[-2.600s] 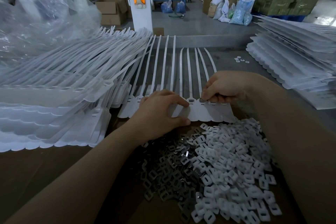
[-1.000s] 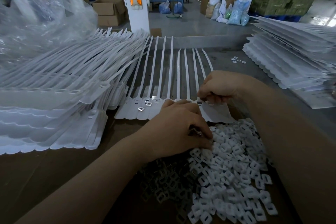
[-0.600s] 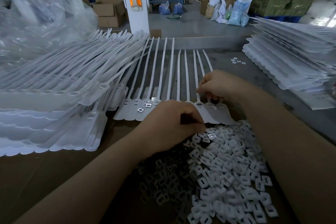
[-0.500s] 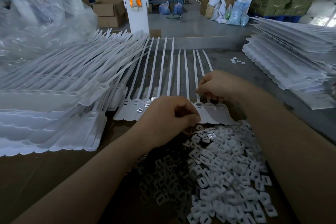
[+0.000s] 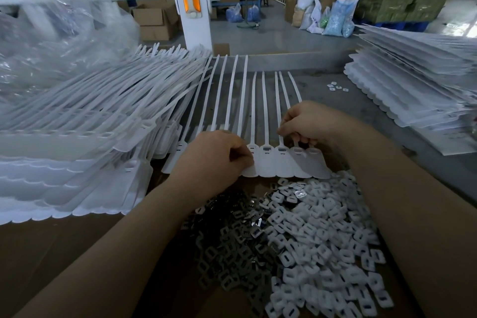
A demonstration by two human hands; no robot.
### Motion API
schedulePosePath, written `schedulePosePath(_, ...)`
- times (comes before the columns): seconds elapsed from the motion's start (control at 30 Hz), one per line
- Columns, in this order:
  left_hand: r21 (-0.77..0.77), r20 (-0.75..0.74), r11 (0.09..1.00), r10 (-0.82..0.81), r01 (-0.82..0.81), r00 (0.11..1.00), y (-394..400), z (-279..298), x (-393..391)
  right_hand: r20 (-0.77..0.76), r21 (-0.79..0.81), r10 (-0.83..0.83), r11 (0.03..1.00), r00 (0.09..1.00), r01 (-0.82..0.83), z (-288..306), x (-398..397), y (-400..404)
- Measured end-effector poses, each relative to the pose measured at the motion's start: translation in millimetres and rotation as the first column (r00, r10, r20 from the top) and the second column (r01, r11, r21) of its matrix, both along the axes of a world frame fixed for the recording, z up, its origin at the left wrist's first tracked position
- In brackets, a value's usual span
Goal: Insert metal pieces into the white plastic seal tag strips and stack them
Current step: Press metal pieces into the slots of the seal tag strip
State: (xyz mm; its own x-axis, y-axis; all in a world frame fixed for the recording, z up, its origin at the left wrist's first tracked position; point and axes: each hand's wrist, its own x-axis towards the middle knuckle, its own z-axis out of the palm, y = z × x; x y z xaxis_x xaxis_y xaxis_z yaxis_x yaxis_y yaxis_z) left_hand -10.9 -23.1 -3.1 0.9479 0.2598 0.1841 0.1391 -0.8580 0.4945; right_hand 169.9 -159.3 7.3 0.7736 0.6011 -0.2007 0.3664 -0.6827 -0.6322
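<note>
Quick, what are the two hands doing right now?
Left hand: fingers curled, pinching at the seal tag strip; any metal piece is hidden.
Right hand: pinching the same strip's thin tails.

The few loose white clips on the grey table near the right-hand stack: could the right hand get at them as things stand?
Probably yes. The loose white clips lie in the open beyond the right hand, with bare grey table between. But that hand is pinching the strips, so it would have to let go first.
</note>
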Motion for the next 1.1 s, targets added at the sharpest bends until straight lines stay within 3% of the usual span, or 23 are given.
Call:
schedulePosePath(0.2, -0.123, -0.050, 0.990, 0.069, -0.075, 0.996, 0, 1, 9, -0.015, 0.002, 0.004, 1.000, 1.000, -0.004, -2, 3, -1)
schedulePosePath(0.4, -0.137, -0.145, 0.990, 0.006, -0.026, 0.989, 4, 10, 19, -0.031, -0.007, 0.017, 1.000, 0.999, -0.018, -2, 3, -1)
schedulePosePath(0.63, -0.423, -0.226, 0.904, -0.044, -0.058, 0.973, 3, 24, 46, -0.039, -0.013, 0.026, 1.000, 0.999, -0.026, -3, 3, -2)
schedulePosePath(1.1, -0.358, -0.366, 0.931, -0.070, -0.071, 0.928, 5, 23, 79, -0.046, -0.013, 0.035, 0.999, 0.998, -0.035, -2, 5, -2)
